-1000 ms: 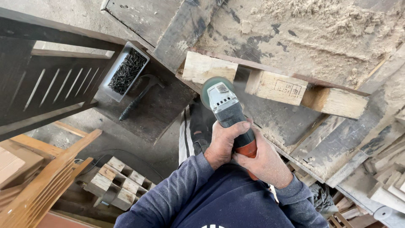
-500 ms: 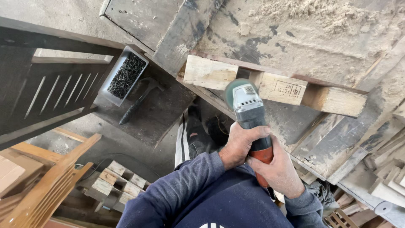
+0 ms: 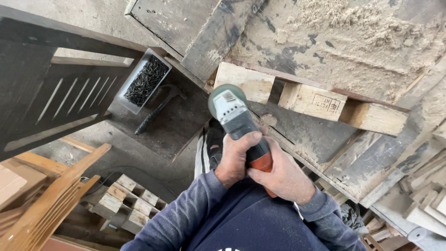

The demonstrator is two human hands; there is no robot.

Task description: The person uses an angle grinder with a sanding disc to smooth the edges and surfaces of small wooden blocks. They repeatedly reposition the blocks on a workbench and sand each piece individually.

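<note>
A tray of dark screws sits beside a hammer, with sawdust heaped beyond.

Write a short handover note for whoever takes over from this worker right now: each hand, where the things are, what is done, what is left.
Left hand and right hand both grip the angle grinder, its head near the end pale wooden block on the dark pallet. A hammer and tray of dark screws lie to the left. Sawdust covers the bench. No cut or sanded mark is visible yet; whether the disc touches wood cannot be told.
</note>
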